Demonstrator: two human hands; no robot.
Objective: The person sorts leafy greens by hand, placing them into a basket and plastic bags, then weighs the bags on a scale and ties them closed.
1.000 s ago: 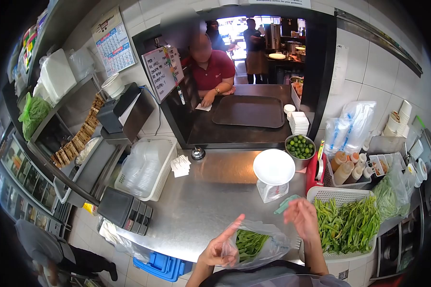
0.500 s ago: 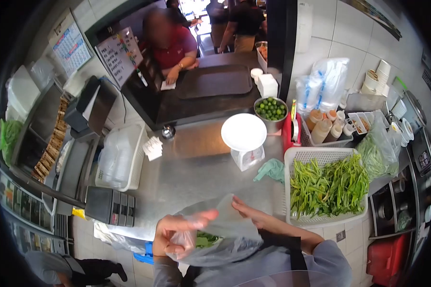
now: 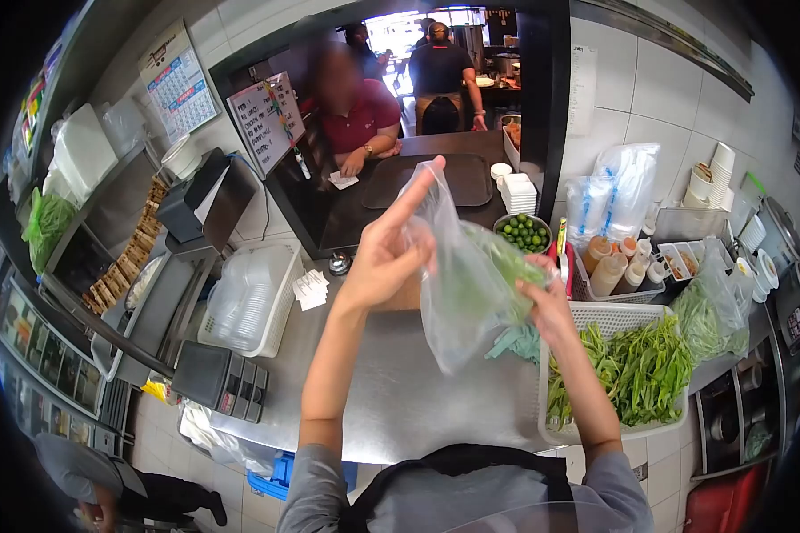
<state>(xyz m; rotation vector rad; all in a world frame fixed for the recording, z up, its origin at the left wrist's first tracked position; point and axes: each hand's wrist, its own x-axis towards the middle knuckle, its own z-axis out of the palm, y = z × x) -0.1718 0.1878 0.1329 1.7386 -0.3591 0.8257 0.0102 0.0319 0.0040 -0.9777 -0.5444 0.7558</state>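
My left hand (image 3: pixel 384 250) holds the top edge of a clear plastic bag (image 3: pixel 458 284) raised in front of me, index finger pointing up. Green vegetables show through the bag near its upper right. My right hand (image 3: pixel 542 302) grips the bag's right side, just above a white basket (image 3: pixel 560 431) full of green stalks (image 3: pixel 636 369). The bag hangs over the steel counter (image 3: pixel 400 391) and hides the scale behind it.
A bowl of limes (image 3: pixel 524 233), sauce bottles (image 3: pixel 609 271) and a bagged bunch of greens (image 3: pixel 707 315) stand to the right. A white crate of plastic lids (image 3: pixel 244 302) sits at left. A person in a red shirt (image 3: pixel 360 120) leans on the pass counter beside a dark tray (image 3: pixel 387 182).
Both hands lifted the bag from low near my body up to face height. My view tilted upward again.
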